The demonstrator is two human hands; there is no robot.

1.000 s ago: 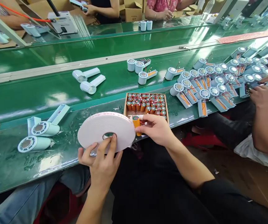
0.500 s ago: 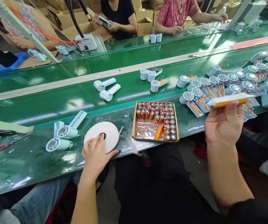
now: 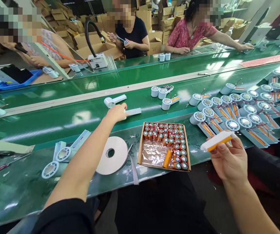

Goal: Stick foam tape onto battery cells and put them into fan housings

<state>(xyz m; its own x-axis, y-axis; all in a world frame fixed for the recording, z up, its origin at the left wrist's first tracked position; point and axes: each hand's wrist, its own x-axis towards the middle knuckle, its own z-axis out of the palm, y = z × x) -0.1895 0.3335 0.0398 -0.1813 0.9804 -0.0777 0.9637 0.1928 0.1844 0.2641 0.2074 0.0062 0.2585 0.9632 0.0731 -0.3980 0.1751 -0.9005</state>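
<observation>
My left hand (image 3: 117,113) is stretched out over the green belt, its fingers closed around the round end of a light blue handheld-fan housing (image 3: 133,112). The housing's handle sticks out to the right; its head is hidden under my hand. A second housing (image 3: 115,100) lies just behind it. Raised at the right, my right hand (image 3: 230,159) is closed on an orange battery (image 3: 220,143) with a white strip on its upper side. Below my left forearm lies a roll of white tape (image 3: 115,162), its loose end hanging over the table edge.
A shallow cardboard box (image 3: 140,156) holds many orange batteries with red wires. Rows of blue fan bodies (image 3: 244,122) crowd the right side. Two more fan bodies (image 3: 64,154) lie at left, partly behind my forearm. Across the belt, several people sit working.
My left hand has left the tape roll and reached forward to a fan housing on the belt. My right hand has lowered slightly with the battery. The view has tilted up.
</observation>
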